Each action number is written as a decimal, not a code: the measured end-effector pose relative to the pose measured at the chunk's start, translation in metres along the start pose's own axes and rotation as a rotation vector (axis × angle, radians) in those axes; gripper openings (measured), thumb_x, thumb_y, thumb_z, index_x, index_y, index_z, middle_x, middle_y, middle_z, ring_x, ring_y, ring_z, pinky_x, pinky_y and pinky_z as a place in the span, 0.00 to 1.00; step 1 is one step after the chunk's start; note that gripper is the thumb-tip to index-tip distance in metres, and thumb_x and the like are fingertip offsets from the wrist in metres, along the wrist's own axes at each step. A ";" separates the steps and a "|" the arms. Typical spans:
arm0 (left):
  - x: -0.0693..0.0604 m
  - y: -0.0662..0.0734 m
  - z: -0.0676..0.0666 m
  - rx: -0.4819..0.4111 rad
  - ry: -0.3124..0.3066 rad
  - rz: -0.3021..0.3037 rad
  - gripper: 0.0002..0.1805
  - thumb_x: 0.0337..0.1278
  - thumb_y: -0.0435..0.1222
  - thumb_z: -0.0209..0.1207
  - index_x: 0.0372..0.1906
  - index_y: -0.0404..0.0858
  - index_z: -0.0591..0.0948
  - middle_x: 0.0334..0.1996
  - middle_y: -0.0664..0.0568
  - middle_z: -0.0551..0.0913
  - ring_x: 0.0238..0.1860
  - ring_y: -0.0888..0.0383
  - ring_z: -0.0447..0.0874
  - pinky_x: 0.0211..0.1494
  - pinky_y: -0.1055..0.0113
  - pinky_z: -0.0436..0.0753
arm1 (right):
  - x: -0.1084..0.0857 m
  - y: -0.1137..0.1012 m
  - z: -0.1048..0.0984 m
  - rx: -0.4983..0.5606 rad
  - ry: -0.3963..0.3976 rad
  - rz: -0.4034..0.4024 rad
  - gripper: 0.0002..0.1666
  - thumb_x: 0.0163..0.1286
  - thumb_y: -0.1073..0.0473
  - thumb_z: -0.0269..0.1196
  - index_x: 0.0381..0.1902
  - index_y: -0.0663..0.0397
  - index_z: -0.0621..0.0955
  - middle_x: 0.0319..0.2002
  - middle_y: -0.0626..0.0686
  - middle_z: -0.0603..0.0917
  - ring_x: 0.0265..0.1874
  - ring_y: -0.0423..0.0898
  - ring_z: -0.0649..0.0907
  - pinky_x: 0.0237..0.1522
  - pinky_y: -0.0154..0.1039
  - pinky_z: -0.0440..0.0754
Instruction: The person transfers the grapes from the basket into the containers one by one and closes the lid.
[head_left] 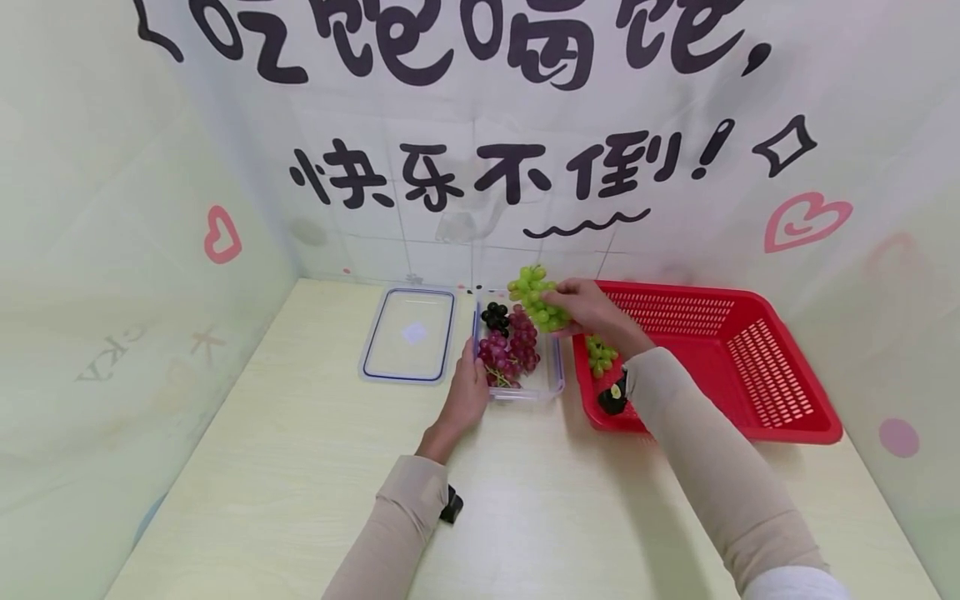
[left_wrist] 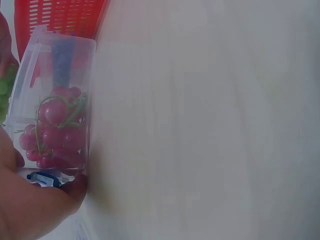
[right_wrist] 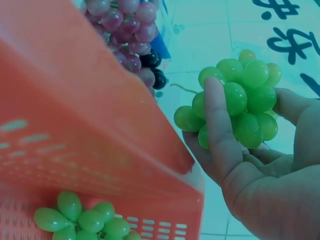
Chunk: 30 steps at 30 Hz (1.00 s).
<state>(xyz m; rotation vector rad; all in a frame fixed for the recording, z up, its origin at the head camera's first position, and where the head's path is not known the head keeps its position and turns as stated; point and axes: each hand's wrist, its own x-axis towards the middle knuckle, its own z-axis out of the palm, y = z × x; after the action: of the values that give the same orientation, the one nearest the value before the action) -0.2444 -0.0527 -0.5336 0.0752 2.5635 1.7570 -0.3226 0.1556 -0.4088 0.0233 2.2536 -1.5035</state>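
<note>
My right hand [head_left: 588, 307] grips a bunch of green grapes [head_left: 537, 298] above the right side of a clear plastic container [head_left: 542, 385]. In the right wrist view, fingers curl round the green grapes [right_wrist: 240, 102]. Against the container's left wall, my left hand [head_left: 468, 385] holds it with the thumb and fingers about the side, as the left wrist view shows at the container's end [left_wrist: 75, 50]. Inside lie red grapes [head_left: 510, 350] and a small bunch of black grapes [head_left: 495, 317], the black ones toward the back.
A red perforated basket [head_left: 757, 367] stands right of the container, with another green grape bunch [head_left: 600, 357] at its left end. Left of the container, a clear lid with a blue seal [head_left: 408, 335] lies flat on the pale table [head_left: 300, 467]. A printed curtain [head_left: 465, 225] hangs behind.
</note>
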 end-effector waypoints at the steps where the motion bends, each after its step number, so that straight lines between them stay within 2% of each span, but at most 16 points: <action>1: 0.000 0.000 0.000 0.004 0.002 -0.001 0.30 0.80 0.35 0.32 0.79 0.32 0.43 0.72 0.30 0.58 0.45 0.45 0.74 0.68 0.47 0.69 | 0.001 0.000 0.002 -0.006 -0.001 -0.001 0.28 0.75 0.46 0.57 0.63 0.59 0.72 0.54 0.59 0.75 0.46 0.51 0.80 0.51 0.50 0.84; 5: 0.000 -0.001 0.000 0.008 0.000 -0.009 0.30 0.80 0.36 0.31 0.79 0.33 0.43 0.73 0.31 0.57 0.46 0.45 0.73 0.69 0.48 0.68 | 0.002 0.000 0.007 -0.015 -0.006 0.002 0.28 0.76 0.47 0.56 0.64 0.61 0.71 0.56 0.59 0.74 0.49 0.51 0.79 0.49 0.49 0.85; 12: -0.002 0.000 -0.001 0.006 -0.004 -0.014 0.30 0.80 0.36 0.32 0.79 0.33 0.43 0.70 0.30 0.61 0.35 0.53 0.71 0.59 0.48 0.74 | 0.004 0.001 0.016 -0.003 -0.018 0.028 0.29 0.77 0.49 0.55 0.68 0.61 0.68 0.59 0.60 0.73 0.55 0.54 0.78 0.51 0.48 0.85; 17: -0.002 0.001 -0.001 0.013 -0.003 -0.016 0.30 0.80 0.36 0.32 0.79 0.34 0.43 0.68 0.30 0.64 0.35 0.53 0.71 0.56 0.50 0.75 | 0.005 0.000 0.020 -0.033 -0.010 0.055 0.30 0.77 0.49 0.55 0.68 0.61 0.68 0.59 0.60 0.73 0.55 0.55 0.79 0.52 0.49 0.84; 20: -0.002 0.000 0.000 0.010 -0.006 -0.015 0.30 0.80 0.35 0.32 0.79 0.34 0.43 0.65 0.30 0.66 0.34 0.54 0.71 0.48 0.52 0.78 | 0.006 0.000 0.022 -0.036 -0.011 0.061 0.30 0.77 0.50 0.55 0.68 0.61 0.68 0.59 0.60 0.73 0.55 0.55 0.79 0.51 0.49 0.85; 24: -0.002 0.001 -0.001 0.003 -0.009 -0.018 0.30 0.80 0.35 0.31 0.79 0.34 0.43 0.65 0.31 0.66 0.32 0.55 0.71 0.44 0.56 0.77 | 0.008 0.000 0.023 -0.047 -0.010 0.062 0.29 0.77 0.50 0.55 0.68 0.61 0.68 0.59 0.60 0.73 0.55 0.55 0.79 0.50 0.48 0.85; 30: -0.002 0.000 -0.001 0.003 -0.009 0.002 0.30 0.80 0.34 0.31 0.79 0.33 0.43 0.61 0.31 0.68 0.32 0.55 0.71 0.42 0.58 0.77 | 0.008 0.000 0.026 -0.056 -0.007 0.073 0.29 0.77 0.51 0.55 0.68 0.63 0.67 0.60 0.60 0.73 0.56 0.56 0.78 0.56 0.52 0.82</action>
<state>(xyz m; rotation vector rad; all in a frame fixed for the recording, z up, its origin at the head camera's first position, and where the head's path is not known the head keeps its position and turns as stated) -0.2425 -0.0534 -0.5331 0.0851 2.5604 1.7499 -0.3215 0.1310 -0.4195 0.0831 2.2631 -1.4001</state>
